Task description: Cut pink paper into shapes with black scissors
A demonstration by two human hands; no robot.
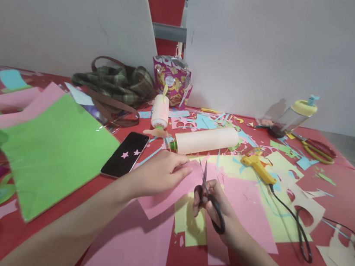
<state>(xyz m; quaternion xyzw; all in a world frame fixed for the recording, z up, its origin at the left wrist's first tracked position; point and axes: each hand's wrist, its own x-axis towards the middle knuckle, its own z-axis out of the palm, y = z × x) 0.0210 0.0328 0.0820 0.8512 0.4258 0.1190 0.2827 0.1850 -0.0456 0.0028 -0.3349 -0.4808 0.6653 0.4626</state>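
Observation:
My left hand (162, 170) grips a sheet of pink paper (163, 201) between thumb and fingers, lifted off the table. In my right hand (220, 208) is a pair of scissors (204, 181) with black handles, its blades parted and pointing away at the pink sheet's right edge. More pink paper (137, 241) lies flat beneath both hands, beside pale yellow sheets (195, 229). Left of my left hand, a black phone (121, 160) carries two small pink paper stars (125, 155). A white-wrapped tube (207, 140) with a green end lies just beyond the hands.
A yellow glue gun (259, 168) with a black cord lies at right, near red-and-yellow-handled scissors (319, 151) and a clear bottle (290, 119). Green paper sheets (60, 152) cover the left. A plaid bag (115, 81) and purple snack bag (171, 80) stand at the back. Paper scraps are scattered about.

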